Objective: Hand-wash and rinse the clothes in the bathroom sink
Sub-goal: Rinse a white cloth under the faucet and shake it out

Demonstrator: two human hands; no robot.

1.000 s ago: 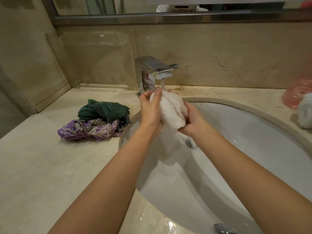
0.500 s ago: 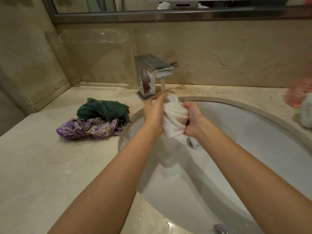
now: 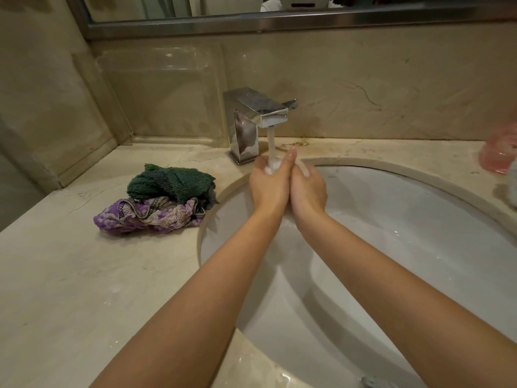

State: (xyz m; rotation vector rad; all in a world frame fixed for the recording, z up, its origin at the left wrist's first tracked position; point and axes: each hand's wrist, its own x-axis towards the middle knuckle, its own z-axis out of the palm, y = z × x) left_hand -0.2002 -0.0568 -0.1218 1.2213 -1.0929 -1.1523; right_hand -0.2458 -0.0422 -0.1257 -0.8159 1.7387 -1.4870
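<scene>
Head view: both hands squeeze a white cloth (image 3: 272, 166) between them, left hand (image 3: 267, 186) and right hand (image 3: 307, 189) pressed together around it under the faucet (image 3: 258, 112) stream at the sink's (image 3: 419, 247) back rim. Best to keep the wad under the flow, turning and wringing it. A green towel (image 3: 170, 182) and purple garment (image 3: 148, 215) wait on the counter (image 3: 70, 275), beside the sink's left rim.

Both hands pressed together under the running chrome faucet (image 3: 258, 119) — left hand (image 3: 268, 186) and right hand (image 3: 309, 189) squeezing a white cloth (image 3: 303, 169), mostly hidden between the palms. Water stream (image 3: 271, 147) landing on the cloth, above the white oval sink (image 3: 391, 247). Left of the basin, on the marble counter (image 3: 70, 289) — green towel (image 3: 170, 182) resting atop a purple patterned garment (image 3: 148, 215). Pink container (image 3: 498, 152) at far right.
</scene>
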